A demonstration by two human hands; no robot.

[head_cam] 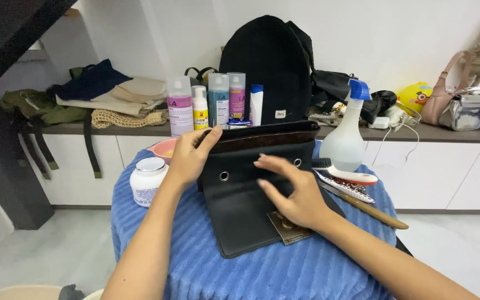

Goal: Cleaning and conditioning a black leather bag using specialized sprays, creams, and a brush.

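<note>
1. Black leather flap bag (240, 211) with two metal eyelets, lying on round table under ribbed blue cloth (284, 272); flap folded forward toward viewer, brass-coloured clasp plate (288, 228) at its lower edge.
2. Left hand (190, 155) closed in a pinch grip on upper rim of bag, thumb over top edge, fingers behind.
3. Right hand (295, 191) spread flat, grip open, fingertips resting on flap, wrist partly over clasp plate; nothing held.
4. Risk, judged: white squat jar with silver lid (147, 180) just beside left forearm; likely knocked over by an outward sweep of the elbow.
5. Risk, judged: translucent spray bottle with blue trigger (346, 133) standing close behind right hand; liable to topple if bag tilted or dragged to the right.
6. Risk, judged: white-handled brush (351, 176), bristled comb and wooden-handled tool (370, 209) lying beside bag near table edge; apt to slide off if cloth pulled.
7. Risk, judged: soft bag held at one corner only; possible sagging or collapse of opening.
8. Hidden: bag interior, left fingertips behind rim, most of pink bowl (163, 149) behind left hand.
9. Hard to make out: clasp detail under wrist; comb bristles blurred.
10. Cut off: both arms at lower frame edge; pale rounded object at bottom left, unidentifiable.
</note>
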